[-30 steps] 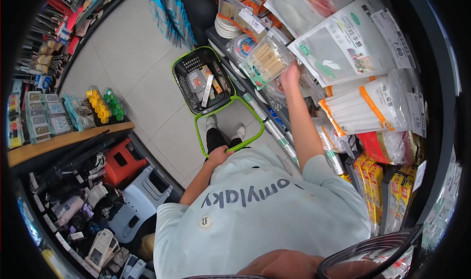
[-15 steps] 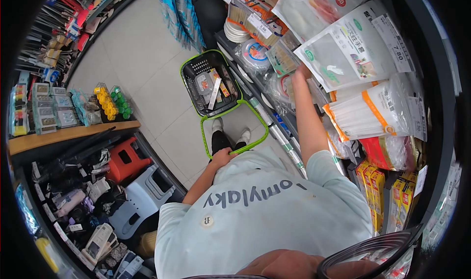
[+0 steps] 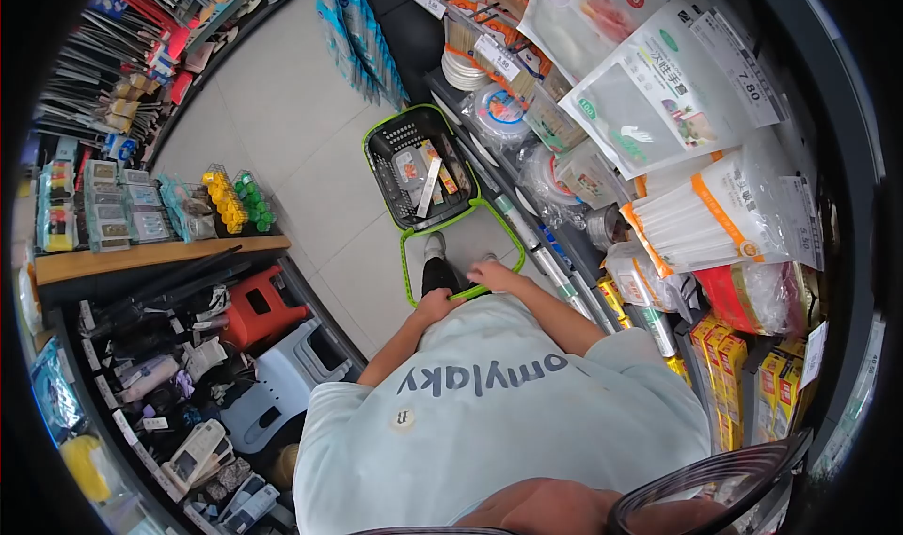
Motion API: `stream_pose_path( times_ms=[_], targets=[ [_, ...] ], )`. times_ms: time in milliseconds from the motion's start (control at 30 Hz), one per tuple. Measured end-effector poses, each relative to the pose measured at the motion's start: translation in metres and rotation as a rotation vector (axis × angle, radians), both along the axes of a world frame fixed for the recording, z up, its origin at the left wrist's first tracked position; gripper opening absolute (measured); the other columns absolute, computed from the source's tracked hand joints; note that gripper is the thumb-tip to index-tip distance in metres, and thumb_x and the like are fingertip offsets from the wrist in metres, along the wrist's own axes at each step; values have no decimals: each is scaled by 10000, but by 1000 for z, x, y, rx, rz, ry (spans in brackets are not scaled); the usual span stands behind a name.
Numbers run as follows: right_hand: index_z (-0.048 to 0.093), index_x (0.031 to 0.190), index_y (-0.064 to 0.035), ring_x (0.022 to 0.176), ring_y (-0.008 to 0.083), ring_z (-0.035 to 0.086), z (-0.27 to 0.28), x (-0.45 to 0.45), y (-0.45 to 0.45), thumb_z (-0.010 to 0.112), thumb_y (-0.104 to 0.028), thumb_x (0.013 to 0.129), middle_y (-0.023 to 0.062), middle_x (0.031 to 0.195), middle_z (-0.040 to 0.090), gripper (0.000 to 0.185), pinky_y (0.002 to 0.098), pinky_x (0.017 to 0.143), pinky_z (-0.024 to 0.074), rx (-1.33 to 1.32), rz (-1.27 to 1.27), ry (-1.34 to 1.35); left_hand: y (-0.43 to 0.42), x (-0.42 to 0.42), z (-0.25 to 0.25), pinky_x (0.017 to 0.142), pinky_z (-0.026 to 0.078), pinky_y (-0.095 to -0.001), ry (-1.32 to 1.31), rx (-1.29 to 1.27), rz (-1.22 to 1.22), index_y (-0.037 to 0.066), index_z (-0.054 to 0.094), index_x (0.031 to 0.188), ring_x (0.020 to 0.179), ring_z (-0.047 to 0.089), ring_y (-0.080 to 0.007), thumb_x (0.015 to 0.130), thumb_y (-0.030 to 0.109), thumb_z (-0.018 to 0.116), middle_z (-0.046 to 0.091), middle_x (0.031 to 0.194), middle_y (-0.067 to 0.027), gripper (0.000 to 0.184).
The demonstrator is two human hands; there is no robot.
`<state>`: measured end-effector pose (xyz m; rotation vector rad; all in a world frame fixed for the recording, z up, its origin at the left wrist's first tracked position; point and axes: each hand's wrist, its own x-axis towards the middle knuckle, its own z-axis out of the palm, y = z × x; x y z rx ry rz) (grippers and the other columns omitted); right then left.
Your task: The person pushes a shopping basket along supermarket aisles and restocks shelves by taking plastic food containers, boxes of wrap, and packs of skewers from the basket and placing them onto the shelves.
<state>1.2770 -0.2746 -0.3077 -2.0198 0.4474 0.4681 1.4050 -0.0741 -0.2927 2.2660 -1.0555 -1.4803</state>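
Note:
My left hand (image 3: 438,306) is wrapped round the green handle (image 3: 408,264) of a black shopping basket (image 3: 376,164) with a green rim. Close in front of my belly, beside the handle, is my right hand (image 3: 493,275). Its fingers look partly spread, with nothing visible in them. Inside the basket lie a clear pack (image 3: 408,166) with a picture label, a long white box (image 3: 429,188) and a yellow-and-red box (image 3: 438,165). The basket hangs or rests just ahead of my feet; which of these I cannot tell.
On the right, a shelf carries packs of disposable gloves (image 3: 649,102), white plastic cutlery (image 3: 710,215), wrapped bowls (image 3: 546,182) and yellow boxes (image 3: 720,370). To the left stand a grey-blue stool (image 3: 273,385), a red stool (image 3: 259,309) and hanging brushes (image 3: 122,93). Tiled floor (image 3: 282,112) runs between.
My right hand has come away from the packs on the right shelf and back toward the basket handle. My left hand stays on the handle. The view has shifted slightly.

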Motion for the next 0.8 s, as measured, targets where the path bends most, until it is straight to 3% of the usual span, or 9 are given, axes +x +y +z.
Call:
stream_pose_path(
  times_ms=[33, 167, 233, 533, 800],
  targets=[
    [690, 933, -55, 925, 376, 654, -5, -17, 9, 520, -440, 939, 193, 959, 692, 421, 475, 826, 500, -18, 26, 53, 0, 0, 1, 771, 521, -474, -2, 11, -16, 38, 705, 930, 896, 675, -389, 818, 598, 632, 695, 902, -223, 576],
    [699, 983, -83, 924, 385, 661, 17, -31, -2, 521, -430, 946, 170, 970, 704, 391, 503, 800, 500, -171, 143, 130, -6, -14, -2, 774, 522, -482, -21, 7, -35, 40, 703, 914, 900, 674, -395, 825, 607, 615, 695, 901, -224, 581],
    [723, 979, -85, 958, 371, 667, 25, -28, -9, 467, -479, 954, 175, 1001, 704, 470, 512, 861, 493, -245, 134, 164, -10, -21, 2, 783, 524, -484, -41, 33, -35, 44, 703, 917, 908, 673, -394, 833, 624, 593, 695, 907, -222, 596],
    [733, 985, -66, 992, 361, 672, 40, -46, 10, 384, -512, 981, 171, 1032, 711, 566, 486, 855, 506, -295, 200, 278, -6, -46, 33, 819, 528, -482, -64, 134, -140, 73, 700, 983, 946, 674, -379, 843, 645, 560, 706, 977, -193, 605],
    [715, 1057, -44, 1088, 366, 637, 46, -79, -1, 410, -465, 962, 197, 1133, 682, 529, 481, 921, 489, -336, 194, 396, -1, -72, -5, 828, 526, -483, -17, 15, -227, 81, 702, 999, 967, 665, -380, 858, 619, 541, 702, 997, -197, 579]
  ],
)
